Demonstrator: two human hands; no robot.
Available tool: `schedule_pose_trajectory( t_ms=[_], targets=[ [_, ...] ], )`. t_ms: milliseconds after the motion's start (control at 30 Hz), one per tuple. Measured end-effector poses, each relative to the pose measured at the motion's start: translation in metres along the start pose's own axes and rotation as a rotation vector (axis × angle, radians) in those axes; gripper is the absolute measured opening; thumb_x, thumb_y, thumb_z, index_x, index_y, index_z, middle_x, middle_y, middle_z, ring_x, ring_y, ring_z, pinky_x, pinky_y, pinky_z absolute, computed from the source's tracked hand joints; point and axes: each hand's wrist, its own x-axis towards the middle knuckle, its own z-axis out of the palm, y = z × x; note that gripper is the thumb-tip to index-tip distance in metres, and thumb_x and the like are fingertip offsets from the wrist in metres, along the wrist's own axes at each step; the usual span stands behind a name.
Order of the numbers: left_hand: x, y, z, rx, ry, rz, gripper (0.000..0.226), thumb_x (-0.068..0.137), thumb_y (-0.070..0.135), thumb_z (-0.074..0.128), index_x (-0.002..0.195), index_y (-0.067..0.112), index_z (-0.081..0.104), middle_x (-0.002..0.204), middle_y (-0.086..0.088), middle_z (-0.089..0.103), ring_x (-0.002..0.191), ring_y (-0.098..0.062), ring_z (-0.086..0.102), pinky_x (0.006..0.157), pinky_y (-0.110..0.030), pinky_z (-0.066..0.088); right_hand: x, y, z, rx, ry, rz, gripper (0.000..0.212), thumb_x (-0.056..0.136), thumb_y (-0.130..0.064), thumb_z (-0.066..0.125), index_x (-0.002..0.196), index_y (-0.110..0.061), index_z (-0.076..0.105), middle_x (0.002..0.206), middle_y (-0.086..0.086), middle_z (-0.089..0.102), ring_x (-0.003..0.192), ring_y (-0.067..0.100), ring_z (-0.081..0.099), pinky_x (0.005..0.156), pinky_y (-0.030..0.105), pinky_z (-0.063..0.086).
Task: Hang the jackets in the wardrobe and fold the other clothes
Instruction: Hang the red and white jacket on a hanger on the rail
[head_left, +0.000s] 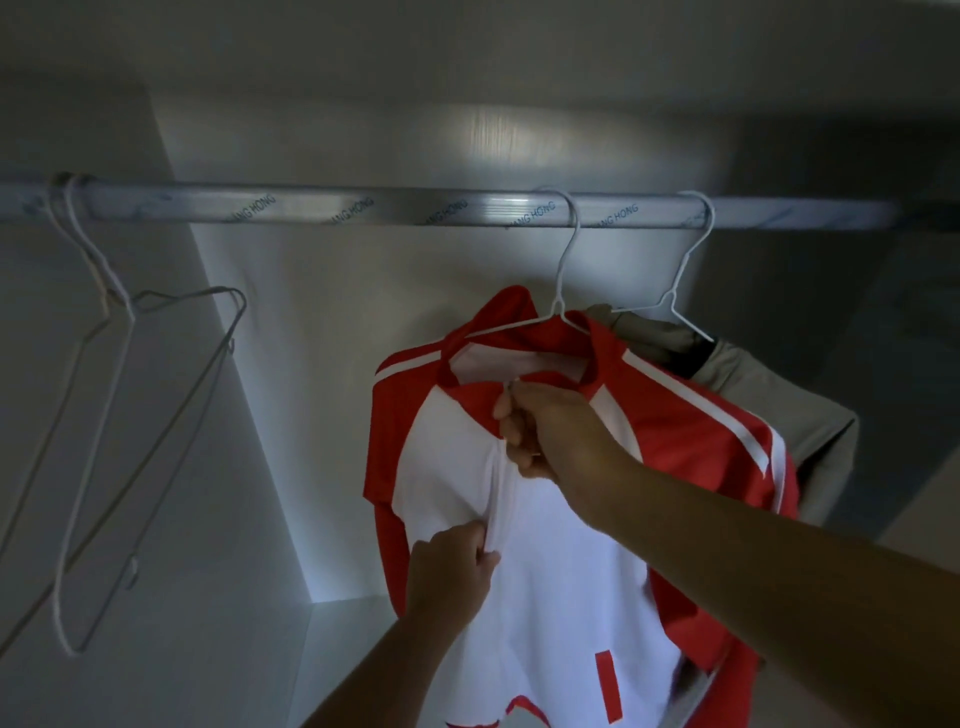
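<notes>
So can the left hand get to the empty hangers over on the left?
Probably yes: nothing hangs between the left hand and the empty hangers, but it pinches the jacket and must let go first.

One wide-angle view, worn on the head, looks forward and upward into the wardrobe from below its rail, which crosses the frame from 9 to 3 o'clock. It sits near: the left hand, entering from 6 o'clock, and the right hand, from 4 o'clock, both hold the jacket. Hangers dangle at 9 o'clock.
</notes>
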Motion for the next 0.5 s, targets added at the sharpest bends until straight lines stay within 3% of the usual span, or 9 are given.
schedule_pose_trajectory(
  t_ms=[100, 200, 267, 367, 433, 500],
  targets=[
    [0.005, -0.005, -0.005, 0.05, -0.024, -0.008, 0.03, 0.094, 0.044, 0.05, 0.112, 0.023, 0.062, 0.105, 0.01, 0.069, 0.093, -0.006, 0.065, 0.085, -0.014, 0.047, -0.003, 0.002, -0.017, -0.311, 0.105, -0.299, 0.035, 0.099, -0.013, 0.041, 0.072, -0.004, 0.061, 0.058, 0.002, 0.055, 0.047, 0.009, 0.048, 0.05, 0.023, 0.039],
    [0.019, -0.001, -0.03, -0.051, -0.071, 0.025, 0.016, 0.097, 0.031, 0.047, 0.086, 0.026, 0.058, 0.078, 0.012, 0.062, 0.079, -0.009, 0.064, 0.07, -0.01, 0.047, 0.002, -0.005, -0.059, -0.741, 0.461, -0.725, 0.019, 0.09, -0.013, 0.047, 0.083, -0.006, 0.064, 0.08, 0.006, 0.059, 0.075, 0.012, 0.052, 0.071, 0.029, 0.041],
    [0.03, 0.019, -0.058, -0.261, 0.049, 0.119, 0.016, 0.095, 0.029, 0.047, 0.08, 0.028, 0.053, 0.072, 0.02, 0.053, 0.073, -0.005, 0.059, 0.067, -0.006, 0.044, 0.011, -0.005, -0.088, -0.95, 0.568, -0.685, 0.028, 0.083, -0.022, 0.047, 0.101, -0.011, 0.064, 0.102, 0.007, 0.06, 0.097, 0.017, 0.054, 0.087, 0.034, 0.044],
    [0.045, 0.067, -0.107, -0.441, 0.436, 0.295, 0.014, 0.087, 0.032, 0.052, 0.083, 0.019, 0.056, 0.073, 0.016, 0.052, 0.069, -0.004, 0.056, 0.067, -0.006, 0.045, 0.017, 0.003, -0.11, -0.879, 0.317, -0.457, 0.028, 0.097, -0.023, 0.046, 0.115, -0.01, 0.062, 0.115, 0.009, 0.063, 0.109, 0.023, 0.056, 0.099, 0.035, 0.041],
    [0.064, 0.098, -0.126, -0.459, 0.393, 0.239, 0.016, 0.086, 0.033, 0.056, 0.08, 0.018, 0.054, 0.074, 0.011, 0.053, 0.066, -0.006, 0.055, 0.063, -0.009, 0.042, 0.013, 0.013, -0.108, -0.857, 0.213, -0.435, 0.025, 0.098, -0.012, 0.046, 0.113, -0.004, 0.065, 0.111, 0.011, 0.067, 0.103, 0.019, 0.058, 0.092, 0.017, 0.04],
    [0.089, 0.118, -0.129, -0.518, 0.14, 0.046, 0.038, 0.08, 0.051, 0.058, 0.08, 0.013, 0.058, 0.078, 0.001, 0.06, 0.07, -0.012, 0.061, 0.064, -0.021, 0.049, 0.01, 0.019, -0.103, -0.834, 0.239, -0.51, 0.023, 0.096, -0.007, 0.05, 0.109, -0.003, 0.068, 0.106, 0.009, 0.07, 0.097, 0.015, 0.06, 0.078, 0.001, 0.035]
  ],
)
